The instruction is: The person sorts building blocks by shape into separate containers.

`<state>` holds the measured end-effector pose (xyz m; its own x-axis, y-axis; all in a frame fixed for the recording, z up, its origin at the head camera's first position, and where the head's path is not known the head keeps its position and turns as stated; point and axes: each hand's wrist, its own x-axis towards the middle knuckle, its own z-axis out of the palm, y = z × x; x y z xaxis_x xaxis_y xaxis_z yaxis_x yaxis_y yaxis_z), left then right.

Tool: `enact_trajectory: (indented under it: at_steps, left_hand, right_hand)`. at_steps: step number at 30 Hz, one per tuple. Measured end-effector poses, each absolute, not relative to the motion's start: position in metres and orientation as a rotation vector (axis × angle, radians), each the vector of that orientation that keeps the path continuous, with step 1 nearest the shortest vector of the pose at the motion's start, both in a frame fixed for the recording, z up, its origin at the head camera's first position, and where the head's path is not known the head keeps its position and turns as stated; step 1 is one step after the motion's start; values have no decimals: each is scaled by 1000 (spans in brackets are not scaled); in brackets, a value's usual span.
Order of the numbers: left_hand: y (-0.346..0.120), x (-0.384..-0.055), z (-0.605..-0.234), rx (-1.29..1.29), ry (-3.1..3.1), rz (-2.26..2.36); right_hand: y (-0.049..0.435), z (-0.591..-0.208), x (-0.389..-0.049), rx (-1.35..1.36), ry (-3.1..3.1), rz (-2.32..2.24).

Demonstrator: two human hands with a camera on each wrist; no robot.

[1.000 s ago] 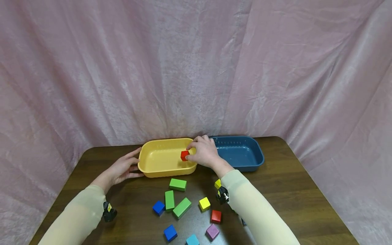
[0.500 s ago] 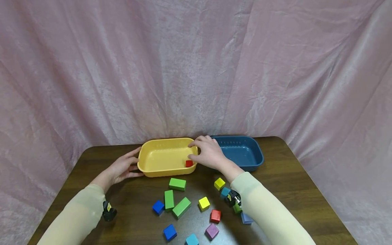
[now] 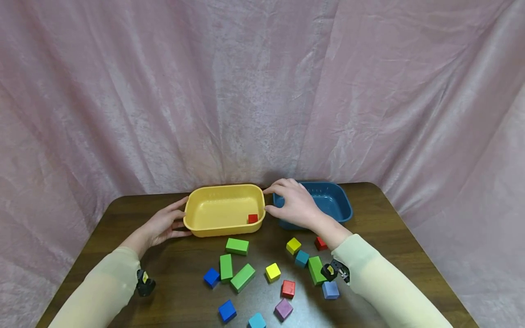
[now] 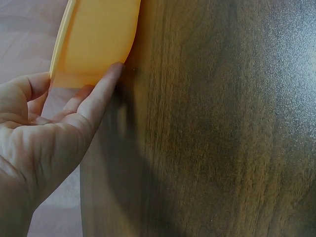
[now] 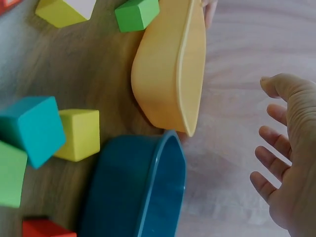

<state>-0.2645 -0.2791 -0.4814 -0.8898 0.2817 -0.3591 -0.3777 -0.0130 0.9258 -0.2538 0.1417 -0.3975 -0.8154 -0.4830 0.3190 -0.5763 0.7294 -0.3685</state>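
My left hand (image 3: pixel 164 223) has its fingers spread against the left end of a yellow bin (image 3: pixel 221 212). In the left wrist view, the thumb and fingers (image 4: pixel 101 94) touch its rim and end wall. One red cube (image 3: pixel 253 219) lies inside, near the front right corner. Over the left end of a blue bin (image 3: pixel 334 202) is my right hand (image 3: pixel 296 202), holding nothing. Its thumb and index fingertips come right up to the yellow bin's right rim in the head view. The right wrist view shows those fingers (image 5: pixel 269 160) loosely extended.
In front of the bins lie loose blocks on the brown table (image 3: pixel 172 282): several green ones (image 3: pixel 237 246), two yellow cubes (image 3: pixel 293 246), red cubes (image 3: pixel 288 289), blue cubes (image 3: pixel 227 311), a purple cube (image 3: pixel 284 310). A pink curtain (image 3: pixel 262 91) hangs behind.
My right hand let go of the red cube inside the yellow bin, then drew back to the right. Blocks its arm covered now show. My left hand stays at the bin's end.
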Motion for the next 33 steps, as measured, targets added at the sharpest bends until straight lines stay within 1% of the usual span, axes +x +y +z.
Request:
enact_trajectory:
  at_steps: [9, 19, 33]
  left_hand:
    - [-278, -264, -482, -116, 1828, 1948]
    - [-277, -266, -482, -110, 1839, 1947]
    - [-277, -262, -480, -100, 1839, 1945]
  right_hand:
    - [167, -391, -236, 849, -2724, 668]
    - [197, -393, -220, 872, -2685, 635]
    - [217, -393, -193, 975, -2619, 604]
